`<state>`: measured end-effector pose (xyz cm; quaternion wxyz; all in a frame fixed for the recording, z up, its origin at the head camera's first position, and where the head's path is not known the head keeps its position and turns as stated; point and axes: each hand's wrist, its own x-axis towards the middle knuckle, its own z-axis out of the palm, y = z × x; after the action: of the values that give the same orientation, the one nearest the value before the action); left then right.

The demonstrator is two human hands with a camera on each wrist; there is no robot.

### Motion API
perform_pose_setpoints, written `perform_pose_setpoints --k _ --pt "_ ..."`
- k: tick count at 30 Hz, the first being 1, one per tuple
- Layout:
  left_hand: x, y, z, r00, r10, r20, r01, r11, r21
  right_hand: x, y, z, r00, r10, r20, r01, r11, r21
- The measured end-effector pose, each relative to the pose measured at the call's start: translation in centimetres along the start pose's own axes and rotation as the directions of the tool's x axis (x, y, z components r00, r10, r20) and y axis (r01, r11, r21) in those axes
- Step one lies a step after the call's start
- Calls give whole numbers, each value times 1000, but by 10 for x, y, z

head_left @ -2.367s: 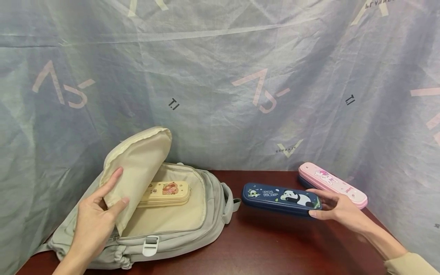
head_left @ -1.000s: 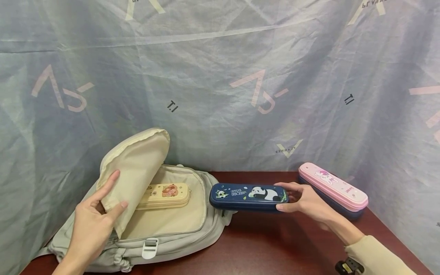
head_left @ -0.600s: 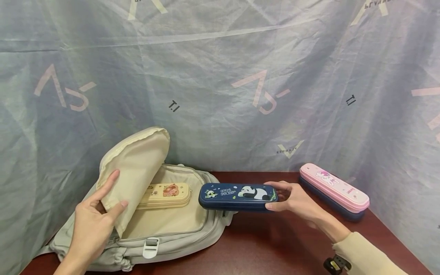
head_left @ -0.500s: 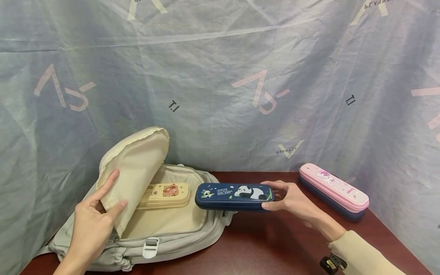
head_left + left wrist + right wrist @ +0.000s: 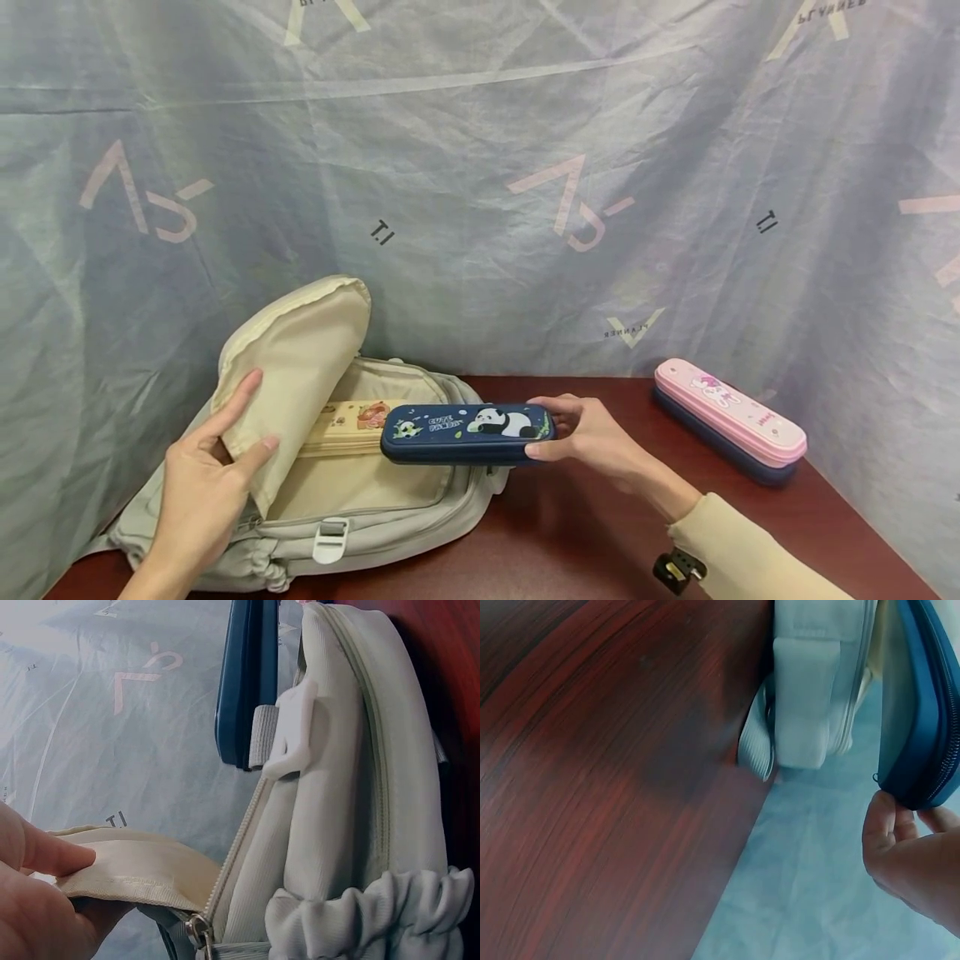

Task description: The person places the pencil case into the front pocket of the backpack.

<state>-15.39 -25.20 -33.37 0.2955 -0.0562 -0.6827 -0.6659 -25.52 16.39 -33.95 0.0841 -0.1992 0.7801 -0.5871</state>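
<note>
My left hand (image 5: 206,471) pinches the raised front flap (image 5: 307,350) of a pale grey-green backpack (image 5: 390,533) lying on the table, so its cream-lined pocket gapes. Inside that pocket sits a yellow pencil case (image 5: 348,417) with a bear picture, partly hidden by the flap and by a second case. That one, a navy pencil case (image 5: 468,429) with a panda, is held up level by its right end in my right hand (image 5: 588,437). Its left half overlaps the pocket opening in the head view. The right wrist view shows my fingertips (image 5: 889,814) gripping the case's end.
On the right of the dark red table (image 5: 570,533), a pink pencil case (image 5: 727,408) with a rabbit lies on top of a dark blue case (image 5: 761,468). A grey printed cloth (image 5: 480,250) hangs behind. The backpack's white buckle (image 5: 330,540) faces the front.
My right hand has carried the navy pencil case leftward, away from beside the pink case, until it overlaps the backpack pocket and the yellow case. My left hand keeps the flap raised.
</note>
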Motion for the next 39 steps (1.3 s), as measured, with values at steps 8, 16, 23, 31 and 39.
perform_pose_setpoints --k 8,16,23,31,39 --pt "0 0 -1 1000 17 5 -17 1000 -9 11 -8 28 1000 -11 24 10 999 36" --pt "0 1 -1 1000 21 8 -21 999 30 21 -12 54 999 -8 36 6 998 62" --pt "1 1 -2 1000 21 15 -22 999 40 26 -15 73 999 -10 52 5 996 93" --pt "1 1 1 1000 8 11 -9 1000 7 31 -17 94 998 -12 65 6 996 93" --pt "1 2 1 1000 21 8 -21 1000 22 35 -19 113 999 -11 53 9 999 45"
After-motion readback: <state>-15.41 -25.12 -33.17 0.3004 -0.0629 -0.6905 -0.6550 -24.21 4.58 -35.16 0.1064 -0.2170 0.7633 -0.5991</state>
